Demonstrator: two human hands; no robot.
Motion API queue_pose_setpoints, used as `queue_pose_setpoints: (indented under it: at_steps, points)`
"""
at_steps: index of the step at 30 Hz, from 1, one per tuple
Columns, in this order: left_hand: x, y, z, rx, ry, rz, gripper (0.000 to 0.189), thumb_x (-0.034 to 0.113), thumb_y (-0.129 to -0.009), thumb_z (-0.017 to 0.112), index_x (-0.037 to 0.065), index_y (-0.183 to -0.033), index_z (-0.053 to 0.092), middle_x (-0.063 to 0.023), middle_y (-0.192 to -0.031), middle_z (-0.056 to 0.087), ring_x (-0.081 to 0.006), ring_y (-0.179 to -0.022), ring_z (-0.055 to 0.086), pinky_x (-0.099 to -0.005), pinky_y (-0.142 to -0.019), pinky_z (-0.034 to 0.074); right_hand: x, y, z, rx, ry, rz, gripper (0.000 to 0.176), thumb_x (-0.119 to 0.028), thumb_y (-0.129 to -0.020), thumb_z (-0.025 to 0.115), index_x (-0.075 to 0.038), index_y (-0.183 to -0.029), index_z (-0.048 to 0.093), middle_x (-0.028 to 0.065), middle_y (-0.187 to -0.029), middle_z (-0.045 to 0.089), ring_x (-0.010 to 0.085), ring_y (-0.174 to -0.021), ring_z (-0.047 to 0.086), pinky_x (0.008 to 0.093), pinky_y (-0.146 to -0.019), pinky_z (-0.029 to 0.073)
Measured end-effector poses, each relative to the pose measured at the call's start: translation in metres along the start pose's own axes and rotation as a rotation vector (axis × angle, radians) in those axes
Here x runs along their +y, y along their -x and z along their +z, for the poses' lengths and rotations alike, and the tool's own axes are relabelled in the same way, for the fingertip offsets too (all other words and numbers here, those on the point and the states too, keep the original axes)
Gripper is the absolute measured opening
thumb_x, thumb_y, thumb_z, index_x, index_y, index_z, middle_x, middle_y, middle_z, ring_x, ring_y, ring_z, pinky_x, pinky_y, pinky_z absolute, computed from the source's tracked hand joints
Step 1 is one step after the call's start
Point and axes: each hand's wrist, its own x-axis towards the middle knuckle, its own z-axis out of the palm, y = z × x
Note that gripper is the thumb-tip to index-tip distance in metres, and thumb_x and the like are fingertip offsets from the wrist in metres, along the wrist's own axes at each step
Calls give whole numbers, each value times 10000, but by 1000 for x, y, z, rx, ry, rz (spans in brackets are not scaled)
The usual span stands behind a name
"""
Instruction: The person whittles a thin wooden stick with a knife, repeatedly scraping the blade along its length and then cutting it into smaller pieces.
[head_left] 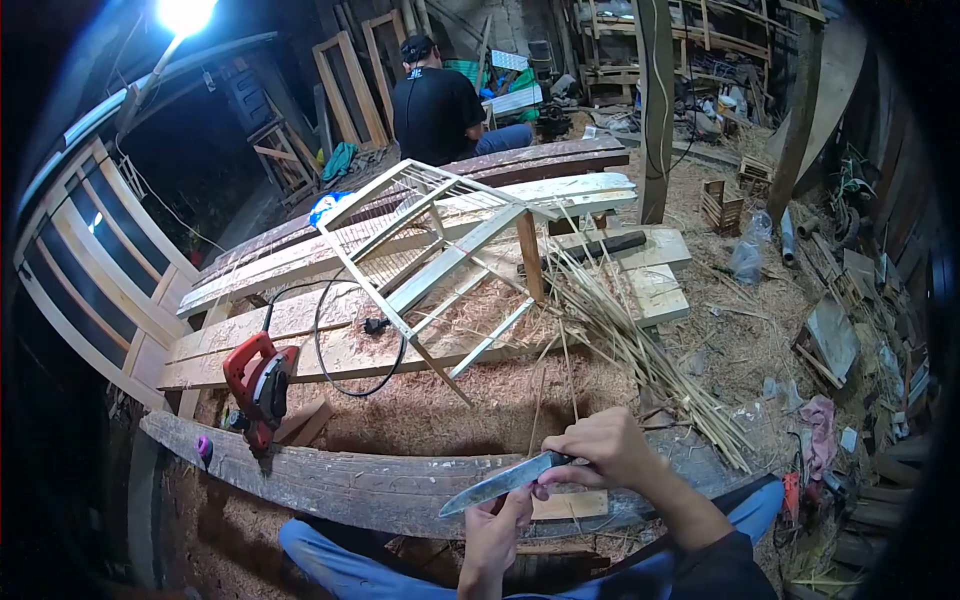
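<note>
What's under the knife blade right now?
The left hand sits under the knife, over a weathered plank and a pale wood block. Whether its fingers hold anything is hidden.

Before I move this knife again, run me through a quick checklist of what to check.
1. Grip: the right hand is closed around the handle of the knife. Ok.
2. Fingers clear of the edge: the left hand has its fingertips right against the blade. Not ok.
3. Workpiece held steady: whatever the left hand pinches is too thin or hidden to make out. Cannot tell.
4. Bystander: the other person sits far off, back turned. Ok.
5. Tools nearby: the circular saw lies to the left, apart from both hands. Ok.
</note>
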Motion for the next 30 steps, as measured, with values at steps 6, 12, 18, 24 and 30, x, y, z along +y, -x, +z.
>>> queue_pose_setpoints:
  at_steps: [6,12,18,24,30]
  points:
    - [5,5,5,87,32,-114,189,96,-975,638,3,-1138,622,-60,-893,658,-44,-640,476,-197,-502,325,3,2,-2,37,-40,-10,364,-430,-747,829,-94,-872,767,2,-672,673,164,-518,607,293,-459,435]
    - [17,7,9,85,31,-151,136,92,-965,652,26,-1079,619,-10,-816,576,-32,-641,439,-177,-495,284,2,-1,-10,45,1,-2,364,-428,-729,836,-99,-865,763,-6,-653,654,157,-521,603,294,-467,432]
    - [33,7,-3,120,-1,-165,154,97,-986,626,1,-1107,626,13,-787,531,-15,-625,397,-168,-489,270,1,-4,-19,33,231,44,366,-510,-760,793,-150,-788,733,-34,-597,589,137,-499,567,287,-458,394]
    - [51,24,-32,41,53,-61,289,73,-994,607,-56,-1252,617,17,-794,525,-19,-620,366,-164,-496,274,30,0,-42,443,347,412,375,-472,-863,735,-108,-774,717,8,-527,556,170,-449,559,321,-446,391]
    - [57,11,-25,98,-64,-39,299,109,-1001,600,-27,-1267,611,8,-733,492,-32,-609,382,-180,-481,261,5,2,-45,390,323,138,411,-491,-842,752,-84,-795,728,23,-562,599,186,-472,583,318,-464,421]
